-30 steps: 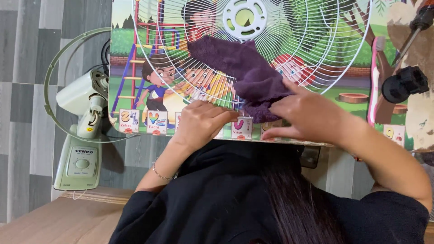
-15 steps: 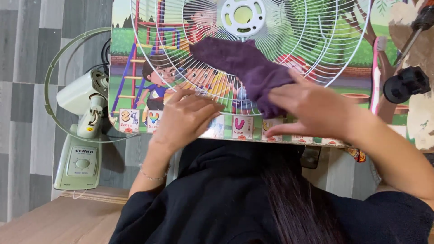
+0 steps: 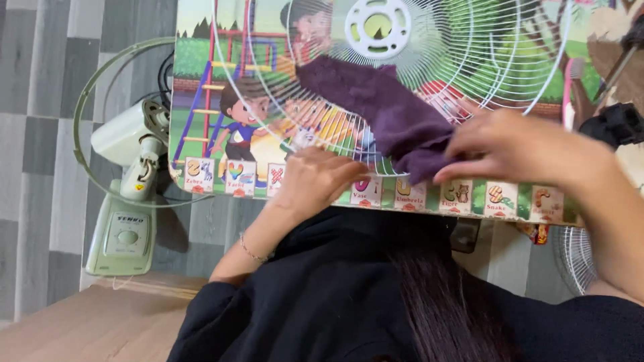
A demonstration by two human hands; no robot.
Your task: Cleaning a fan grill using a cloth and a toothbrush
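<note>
A white wire fan grille (image 3: 416, 74) lies on a small table with a colourful cartoon top (image 3: 208, 114). A dark purple cloth (image 3: 389, 110) is draped over the grille's near part. My right hand (image 3: 520, 151) presses on the cloth's lower right end at the grille's rim, fingers bent over it. My left hand (image 3: 315, 181) rests on the grille's near rim to the left of the cloth, fingers curled around the wires. My black sleeves and dark hair fill the bottom of the view.
The fan's pale green body and base (image 3: 127, 201) with its ring guard stand on the grey floor at the left. A black knob (image 3: 620, 124) and a pink toothbrush (image 3: 570, 94) lie at the table's right. Another grille (image 3: 577, 258) shows below at the right. A wooden board (image 3: 87, 322) lies at the bottom left.
My right hand has slid the cloth's end to the right along the rim. My left hand has moved right and curled onto the rim. The view has shifted slightly.
</note>
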